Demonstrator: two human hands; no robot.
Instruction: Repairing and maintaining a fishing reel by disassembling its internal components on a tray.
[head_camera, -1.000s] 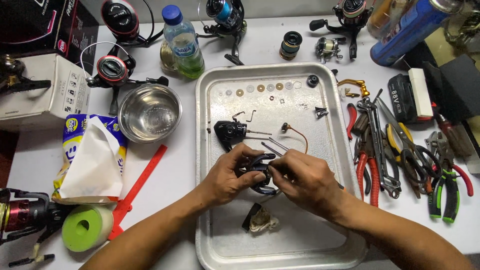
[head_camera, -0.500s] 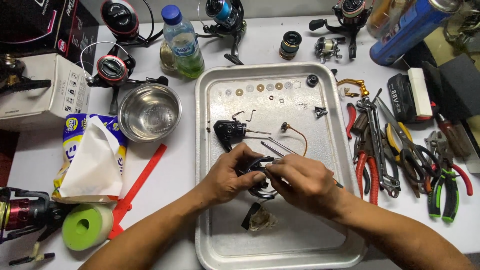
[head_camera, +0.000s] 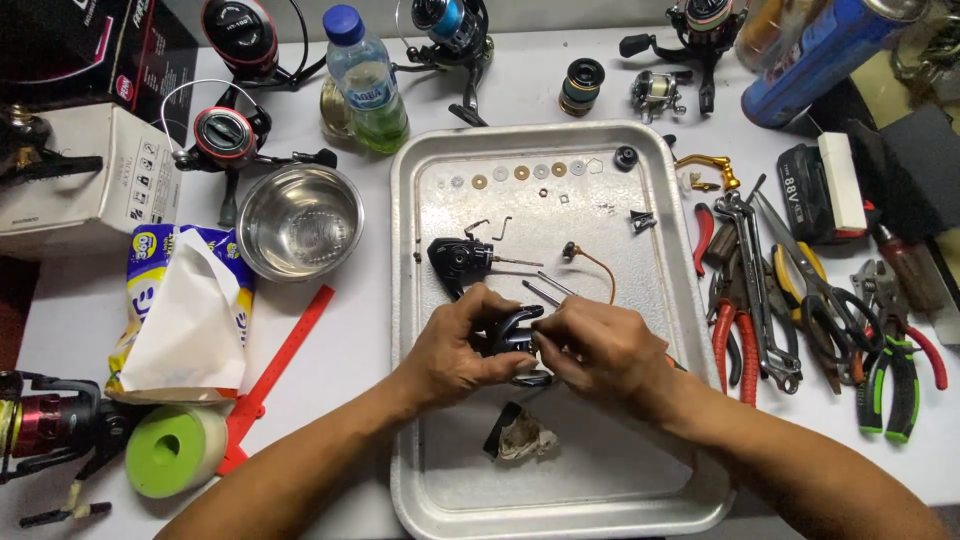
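Both my hands meet over the middle of a metal tray (head_camera: 420, 300). My left hand (head_camera: 455, 345) grips a black fishing-reel part (head_camera: 512, 335) from the left. My right hand (head_camera: 595, 350) pinches the same part from the right, fingertips at its edge. Just beyond my hands lies a black reel body (head_camera: 455, 260) with a thin shaft, two loose metal pins (head_camera: 545, 290) and a curved orange-brown wire piece (head_camera: 590, 262). A row of small washers (head_camera: 520, 173) lies along the tray's far end. A dirty crumpled rag piece (head_camera: 520, 437) sits below my hands.
Pliers, wrenches and cutters (head_camera: 800, 310) crowd the table right of the tray. A steel bowl (head_camera: 298, 220), a tissue pack (head_camera: 180, 310), a red strip (head_camera: 280, 360) and a green tape roll (head_camera: 175, 450) lie left. A water bottle (head_camera: 365, 80) and several fishing reels (head_camera: 225, 135) stand behind.
My hands stay together on the black part; the fingers have shifted slightly around it. Nothing else on the tray has moved.
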